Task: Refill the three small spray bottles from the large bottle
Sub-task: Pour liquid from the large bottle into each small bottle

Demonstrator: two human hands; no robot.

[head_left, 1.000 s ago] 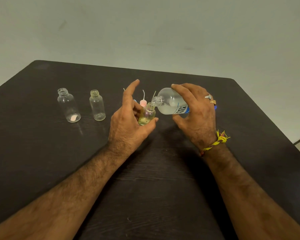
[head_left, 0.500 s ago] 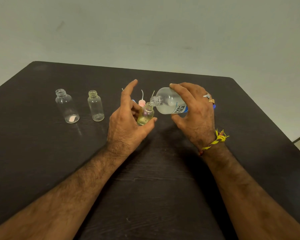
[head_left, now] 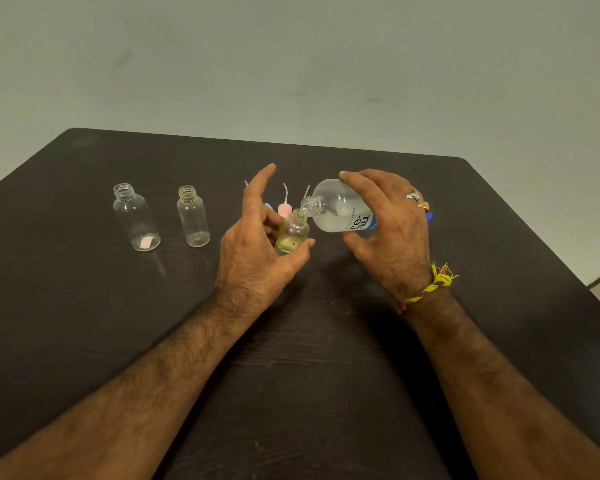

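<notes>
My right hand (head_left: 392, 233) grips the large clear bottle (head_left: 340, 207), tipped on its side with its open mouth over the neck of a small bottle (head_left: 291, 233). My left hand (head_left: 257, 247) holds that small bottle between thumb and fingers, with the forefinger raised. It holds pale yellowish liquid. Two more small clear bottles stand uncapped on the dark table (head_left: 84, 306) at the left: one with a pinkish patch at its base (head_left: 136, 218), and a narrower one (head_left: 193, 216) right of it.
Behind my left hand lie spray tops with thin dip tubes, one of them pink (head_left: 284, 206). A bit of blue (head_left: 429, 215) shows behind my right hand. The table's far edge meets a pale wall; its right edge runs close to my right arm.
Both hands and the two bottles stay together, almost unmoved. The large bottle is still tipped over the small one's neck.
</notes>
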